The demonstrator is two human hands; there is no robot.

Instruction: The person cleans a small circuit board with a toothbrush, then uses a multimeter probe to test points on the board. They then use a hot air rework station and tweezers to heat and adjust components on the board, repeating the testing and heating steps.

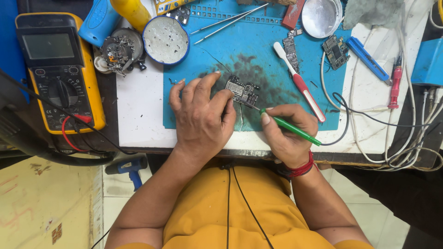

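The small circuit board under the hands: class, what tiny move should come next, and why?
Probably ease the green-handled tool a touch further left onto the circuit board. The right hand holds it like a pen, its tip at the board's lower right edge, while the left hand pins the board on the blue mat.

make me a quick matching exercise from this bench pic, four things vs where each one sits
Things:
1. small dark circuit board
2. thin green-handled tool
3. yellow multimeter
4. white and red toothbrush

Places:
A. far left of the bench
B. gripped in the right hand
C. lying on the blue mat, right of the board
D. under the left hand fingertips

Pairs: 1-D, 2-B, 3-A, 4-C
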